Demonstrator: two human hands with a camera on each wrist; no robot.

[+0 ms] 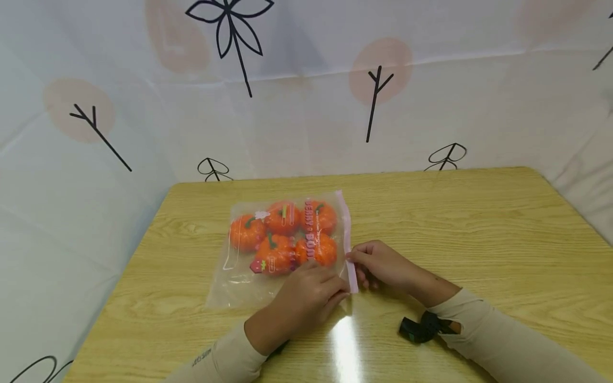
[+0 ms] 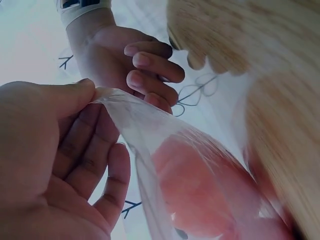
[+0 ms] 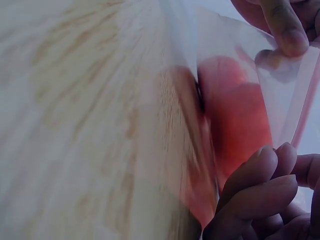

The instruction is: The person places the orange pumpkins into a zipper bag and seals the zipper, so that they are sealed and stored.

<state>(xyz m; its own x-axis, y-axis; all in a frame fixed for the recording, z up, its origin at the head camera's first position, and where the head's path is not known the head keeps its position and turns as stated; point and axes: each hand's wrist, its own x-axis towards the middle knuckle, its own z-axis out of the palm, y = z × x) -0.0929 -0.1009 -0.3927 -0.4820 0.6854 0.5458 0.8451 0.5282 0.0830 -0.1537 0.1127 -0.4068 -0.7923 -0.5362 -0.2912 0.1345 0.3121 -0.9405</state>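
A clear zip bag [image 1: 222, 290] with a pink seal strip [image 1: 342, 213] lies on the table, its strip toward the right. Inside are several orange toy pumpkins [image 1: 275, 254] with green stems. My left hand [image 1: 306, 292] pinches the near corner of the bag at the strip; the left wrist view shows thumb and forefinger on the film of the bag [image 2: 137, 117]. At the strip's middle, my right hand [image 1: 383, 263] pinches the edge between thumb and forefinger. In the right wrist view its fingertips [image 3: 260, 162] meet the bag's edge.
The wood-grain table [image 1: 479, 223] extends on both sides of the bag. Behind it hangs a white cloth [image 1: 306, 127] with black plant drawings. A black wrist device [image 1: 421, 327] is strapped by the right sleeve.
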